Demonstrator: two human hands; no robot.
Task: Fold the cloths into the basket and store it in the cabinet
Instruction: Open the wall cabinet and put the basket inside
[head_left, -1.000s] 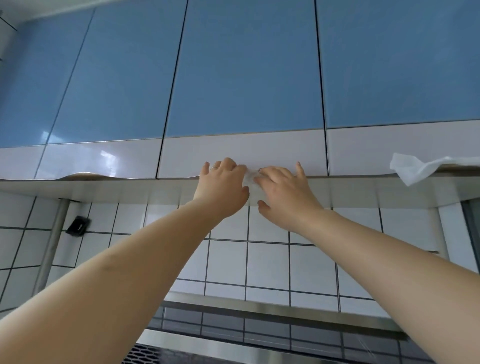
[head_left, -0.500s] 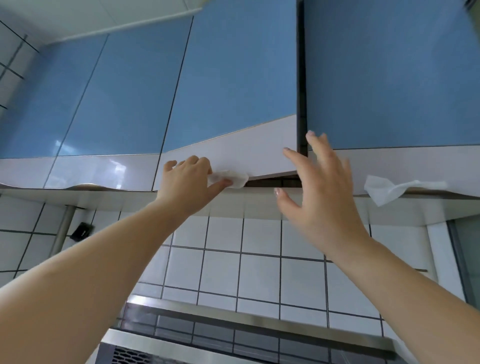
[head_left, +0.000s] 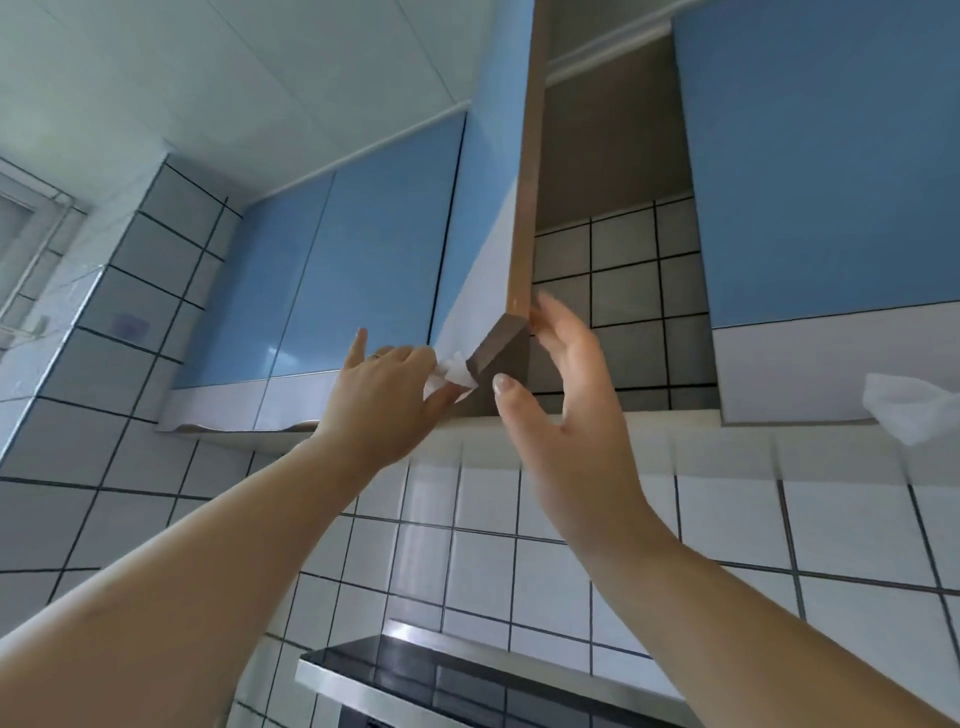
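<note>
A blue wall cabinet door (head_left: 488, 218) stands swung wide open towards me, its brown edge facing the camera. My left hand (head_left: 384, 400) pinches a small white tab (head_left: 457, 370) at the door's bottom corner. My right hand (head_left: 566, 395) is open, fingers straight, with its fingertips against the inner side of the door's lower edge. The cabinet's inside (head_left: 613, 249) shows a tiled back wall and a brown panel above. No basket or folded cloths are in view.
Shut blue doors flank the opening at left (head_left: 322, 280) and right (head_left: 821, 156). A white tissue-like tab (head_left: 904, 410) hangs from the right door's bottom. A steel range hood (head_left: 467, 670) juts out below. White tiled wall runs under the cabinets.
The door has swung from shut to wide open. My left hand kept its pinch on the white tab and pulled it out; my right hand left the tab and moved to the door's edge.
</note>
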